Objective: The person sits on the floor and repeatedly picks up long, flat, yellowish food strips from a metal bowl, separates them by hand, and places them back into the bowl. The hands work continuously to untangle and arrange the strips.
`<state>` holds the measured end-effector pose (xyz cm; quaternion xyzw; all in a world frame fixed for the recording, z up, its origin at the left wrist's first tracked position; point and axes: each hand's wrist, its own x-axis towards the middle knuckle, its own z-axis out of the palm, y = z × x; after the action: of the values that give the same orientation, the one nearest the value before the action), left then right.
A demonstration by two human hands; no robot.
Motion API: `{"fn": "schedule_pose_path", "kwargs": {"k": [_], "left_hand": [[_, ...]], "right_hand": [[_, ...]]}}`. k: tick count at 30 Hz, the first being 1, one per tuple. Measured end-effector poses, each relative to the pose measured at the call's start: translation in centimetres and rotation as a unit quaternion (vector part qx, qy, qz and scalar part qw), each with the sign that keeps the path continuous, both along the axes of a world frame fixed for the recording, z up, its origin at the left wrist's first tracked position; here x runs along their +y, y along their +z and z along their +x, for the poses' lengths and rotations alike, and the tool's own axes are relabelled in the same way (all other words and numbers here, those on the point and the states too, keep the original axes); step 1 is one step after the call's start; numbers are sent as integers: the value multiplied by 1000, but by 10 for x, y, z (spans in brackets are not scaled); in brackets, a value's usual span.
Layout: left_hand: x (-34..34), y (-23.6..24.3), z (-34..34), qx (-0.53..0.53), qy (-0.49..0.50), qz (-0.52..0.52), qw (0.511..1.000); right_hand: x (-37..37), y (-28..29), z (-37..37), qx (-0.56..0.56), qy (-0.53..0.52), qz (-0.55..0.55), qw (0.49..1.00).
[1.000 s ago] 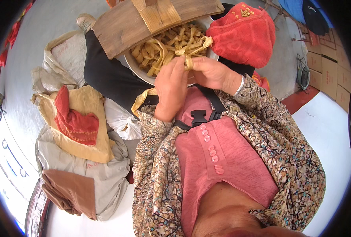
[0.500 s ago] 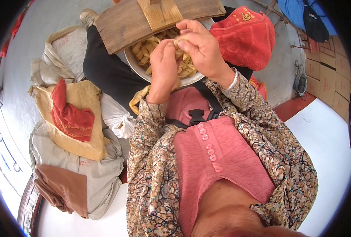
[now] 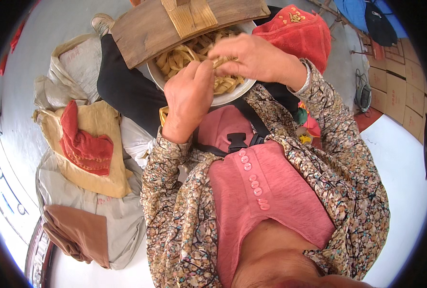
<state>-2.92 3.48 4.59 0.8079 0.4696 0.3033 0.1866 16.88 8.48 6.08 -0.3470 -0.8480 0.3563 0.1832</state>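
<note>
A round, pale-rimmed basin (image 3: 249,87) sits at my lap, holding many pale yellow-brown curled strips (image 3: 175,60) whose exact kind I cannot make out. Above it, my left hand (image 3: 190,93) is closed in a pinch, thumb and forefinger pressed together at the end of a strip. My right hand (image 3: 254,57) faces it from the right, fingers bent around the same pale strip (image 3: 227,60) and slightly blurred. The fingertips of both hands nearly meet. A wooden board (image 3: 146,31) with a lighter cross-piece (image 3: 189,19) covers the basin's far side.
On the right, a red towel (image 3: 295,36) carries a few small yellowish bits. Cloth sacks (image 3: 91,235), a tan bag (image 3: 86,177) and a red cloth (image 3: 84,144) lie to the left. Stacked cardboard boxes (image 3: 396,96) stand at far right.
My left hand has moved down and left, while my right hand has shifted right and turned more sideways. The gap between my wrists has widened; a strip stays between the fingertips.
</note>
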Motion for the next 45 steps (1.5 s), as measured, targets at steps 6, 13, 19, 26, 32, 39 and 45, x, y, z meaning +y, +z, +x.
{"fn": "schedule_pose_path", "kwargs": {"k": [6, 13, 19, 26, 32, 39, 45], "left_hand": [[4, 3, -9, -202, -76, -378, 900], [66, 2, -16, -243, 4, -380, 893], [115, -37, -19, -284, 28, -327, 901], [130, -59, -15, -230, 75, -269, 932], [124, -56, -29, -115, 160, -176, 965], [62, -8, 13, -482, 34, -460, 745], [63, -4, -12, -206, 12, -278, 938]], "right_hand": [[3, 16, 21, -55, 55, -164, 983], [37, -20, 8, 103, -128, -211, 964], [62, -36, -10, 83, -249, -82, 961], [72, -63, -21, 90, -283, -21, 955], [62, -66, 2, 15, -252, 211, 944], [25, -17, -42, 46, -269, 235, 933], [38, -26, -23, -5, -215, 141, 967]]}}
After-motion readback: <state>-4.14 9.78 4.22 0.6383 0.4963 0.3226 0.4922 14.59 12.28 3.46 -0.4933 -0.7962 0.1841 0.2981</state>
